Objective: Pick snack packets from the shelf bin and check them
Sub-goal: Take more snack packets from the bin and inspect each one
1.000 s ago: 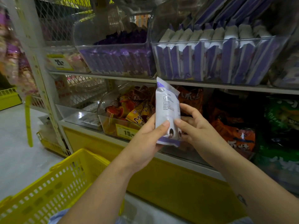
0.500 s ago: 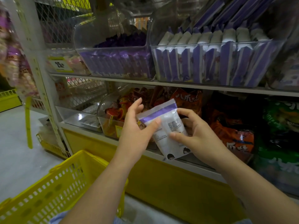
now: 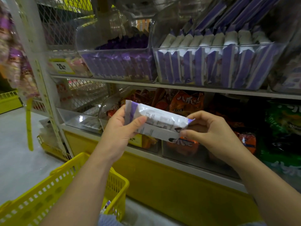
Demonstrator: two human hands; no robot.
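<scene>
A white and purple snack packet [image 3: 160, 122] lies nearly level between my hands, its printed back facing me, in front of the lower shelf. My left hand [image 3: 121, 128] grips its left end, thumb on top. My right hand [image 3: 210, 129] pinches its right end between thumb and fingers. Above, a clear shelf bin [image 3: 216, 51] holds a row of matching white and purple packets standing upright.
A second clear bin [image 3: 117, 53] of purple packets stands to the left of the first. Orange snack bags [image 3: 187, 100] and green bags [image 3: 283, 126] fill the lower shelf. A yellow basket [image 3: 53, 191] sits at lower left, beside the yellow shelf base [image 3: 162, 176].
The packet has turned from upright to lying nearly level. My left hand has shifted to its left end, my right hand to its right end.
</scene>
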